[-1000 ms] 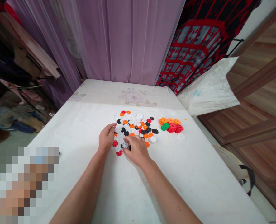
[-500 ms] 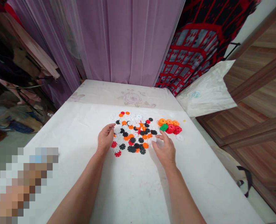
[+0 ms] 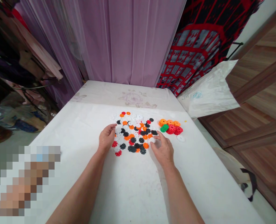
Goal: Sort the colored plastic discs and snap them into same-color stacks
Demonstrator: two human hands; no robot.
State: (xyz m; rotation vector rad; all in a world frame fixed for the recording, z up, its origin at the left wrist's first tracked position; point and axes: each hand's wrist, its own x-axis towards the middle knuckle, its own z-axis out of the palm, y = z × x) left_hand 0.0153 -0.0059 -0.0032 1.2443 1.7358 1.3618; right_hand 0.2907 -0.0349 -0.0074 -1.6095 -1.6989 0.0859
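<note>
A loose pile of small notched plastic discs [image 3: 137, 145] in white, black, orange and red lies on the white-covered table [image 3: 128, 186]. My left hand [image 3: 107, 137] is at the pile's left edge, its fingers loosely bent and apart, with nothing visible in them. On the other side, my right hand [image 3: 163, 147] has thumb and fingers spread around a white disc [image 3: 152, 140]. The thumb appears to touch that disc. Right of the pile are gathered orange discs [image 3: 170, 122], red discs [image 3: 174, 129] and a green stack [image 3: 164, 128].
A single white disc [image 3: 181, 138] and a small yellow bit [image 3: 185, 121] lie near the table's right side. A white bag [image 3: 208, 93] hangs over the right edge. Purple curtains [image 3: 130, 40] hang behind the table. Wooden doors [image 3: 259, 102] stand at right.
My right hand has shifted slightly left, its thumb closer to the white disc at the pile's edge. The left hand stays in about the same place.
</note>
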